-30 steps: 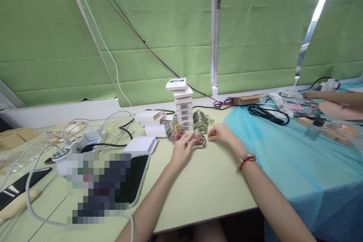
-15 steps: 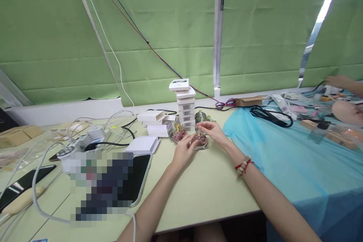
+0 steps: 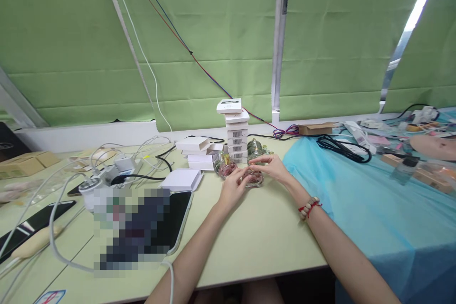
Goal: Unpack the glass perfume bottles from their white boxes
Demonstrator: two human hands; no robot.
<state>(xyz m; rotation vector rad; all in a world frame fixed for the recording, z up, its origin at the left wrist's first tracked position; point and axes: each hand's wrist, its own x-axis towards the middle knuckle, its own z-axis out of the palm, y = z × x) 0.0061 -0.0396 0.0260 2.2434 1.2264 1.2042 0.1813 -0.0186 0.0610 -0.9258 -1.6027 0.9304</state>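
Right hand has come across from the table onto the top of the pink bottle.

The right hand now pinches at the neck of the pink perfume bottle, fingertips closed on its top, whether on a cap I cannot tell; a second ago it lay flat beside it. The left hand clasps the bottle's body from the near side. The bottle stands upright on the pale green table, long axis vertical, neck up, just in front of the stack of white boxes. A second pink bottle and a clear one stand close by: a sideways slip could probably knock them over.
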